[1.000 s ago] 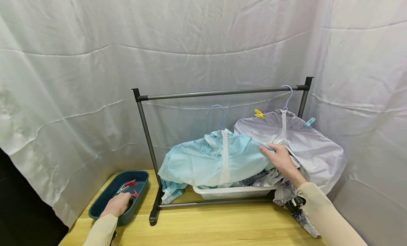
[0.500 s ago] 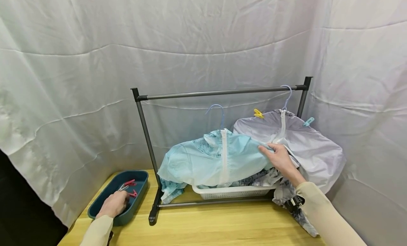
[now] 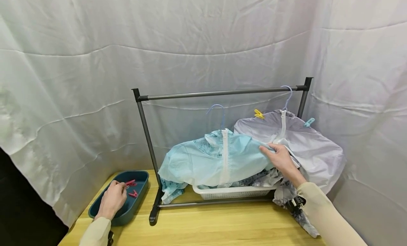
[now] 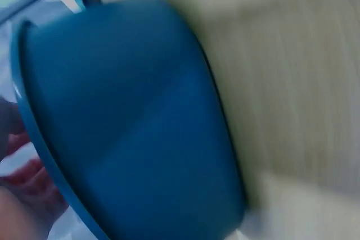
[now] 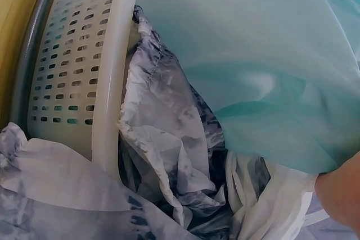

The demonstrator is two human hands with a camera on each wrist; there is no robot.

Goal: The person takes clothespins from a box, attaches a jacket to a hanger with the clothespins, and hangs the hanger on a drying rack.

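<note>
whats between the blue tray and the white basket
In the head view, the rack's dark left upright and foot stand between the blue tray and the white basket, with a strip of wooden table.

No readable text, labels, brands, numbers or signs appear in any view. The clothes, basket, tray and backdrop are all unmarked.

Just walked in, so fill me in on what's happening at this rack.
A person is working at a small garment rack on a wooden table. Their right hand holds the shoulder of a light blue jacket on a hanger, above a white basket of clothes. Their left hand is at a blue tray of red pegs, apparently pinching one. A lilac jacket already hangs on the rack, pegged.
</note>
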